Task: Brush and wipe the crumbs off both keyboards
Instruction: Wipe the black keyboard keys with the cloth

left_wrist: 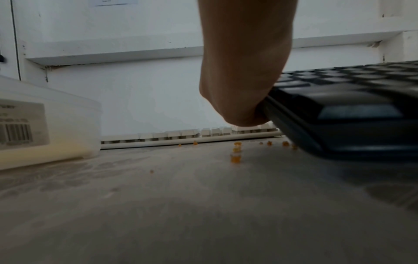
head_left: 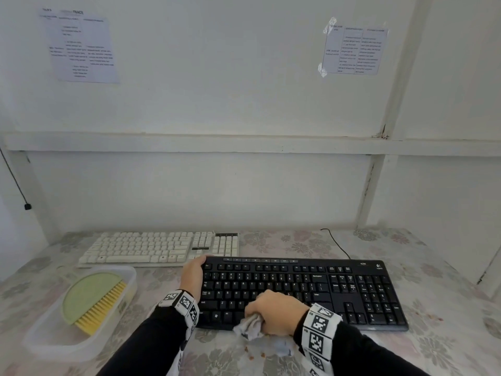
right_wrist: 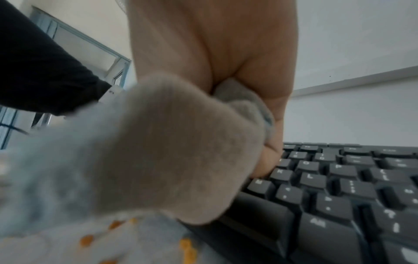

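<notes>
My right hand [head_left: 273, 310] grips the cloth [head_left: 250, 325] at the black keyboard's [head_left: 303, 291] lower edge, centre frame; my left hand [head_left: 193, 272] clasps its left end. Its length runs left-right, so the right hand wipes.

White panelled wall [head_left: 217, 104] with horizontal ledge [head_left: 189, 143] and vertical battens. Two printed sheets [head_left: 81, 47] taped to wall. Desk [head_left: 447, 267] covered by floral-patterned cloth. Black cord [head_left: 13, 175] hangs at left. Lighting even, diffuse.
</notes>
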Action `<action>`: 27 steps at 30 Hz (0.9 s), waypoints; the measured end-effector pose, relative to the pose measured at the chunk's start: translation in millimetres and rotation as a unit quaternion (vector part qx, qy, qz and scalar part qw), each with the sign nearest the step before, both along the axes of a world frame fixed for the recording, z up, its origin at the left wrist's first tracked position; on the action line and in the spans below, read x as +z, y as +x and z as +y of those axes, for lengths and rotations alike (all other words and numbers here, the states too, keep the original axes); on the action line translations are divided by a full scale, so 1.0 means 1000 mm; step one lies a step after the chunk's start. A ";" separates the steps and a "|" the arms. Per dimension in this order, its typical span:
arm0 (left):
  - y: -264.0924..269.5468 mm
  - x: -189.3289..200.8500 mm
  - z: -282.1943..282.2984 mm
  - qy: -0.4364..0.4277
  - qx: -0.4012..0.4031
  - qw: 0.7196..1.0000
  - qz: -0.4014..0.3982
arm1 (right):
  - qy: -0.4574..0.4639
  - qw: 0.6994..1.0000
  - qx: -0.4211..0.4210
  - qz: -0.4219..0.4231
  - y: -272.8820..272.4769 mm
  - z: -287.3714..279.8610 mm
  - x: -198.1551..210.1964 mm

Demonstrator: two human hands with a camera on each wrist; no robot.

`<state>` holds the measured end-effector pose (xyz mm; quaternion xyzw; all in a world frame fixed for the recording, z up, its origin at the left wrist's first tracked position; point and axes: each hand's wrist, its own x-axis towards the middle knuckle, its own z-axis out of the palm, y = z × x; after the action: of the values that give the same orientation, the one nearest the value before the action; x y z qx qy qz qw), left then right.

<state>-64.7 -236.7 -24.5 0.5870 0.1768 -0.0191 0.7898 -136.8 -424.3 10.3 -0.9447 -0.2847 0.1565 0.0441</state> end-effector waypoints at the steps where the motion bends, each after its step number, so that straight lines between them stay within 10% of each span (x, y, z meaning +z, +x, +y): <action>1: 0.000 0.000 0.000 -0.004 0.003 1.000 0.001 | 0.006 1.000 -0.002 0.004 0.000 0.000 0.003; 8: 0.000 0.002 -0.001 -0.006 0.013 1.000 0.004 | 0.123 0.967 -0.138 -0.172 0.030 0.007 0.013; 21: -0.001 0.000 0.000 -0.008 0.008 1.000 0.003 | -0.021 0.999 0.025 -0.029 -0.012 0.016 -0.007; 27: 0.005 -0.003 0.001 -0.016 0.035 0.999 0.000 | 0.123 0.983 -0.068 -0.115 0.018 0.022 0.016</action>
<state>-59.7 -236.2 -27.5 0.5680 0.1973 0.0058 0.7990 -118.5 -402.7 26.8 -0.9608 -0.2404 0.0067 0.1378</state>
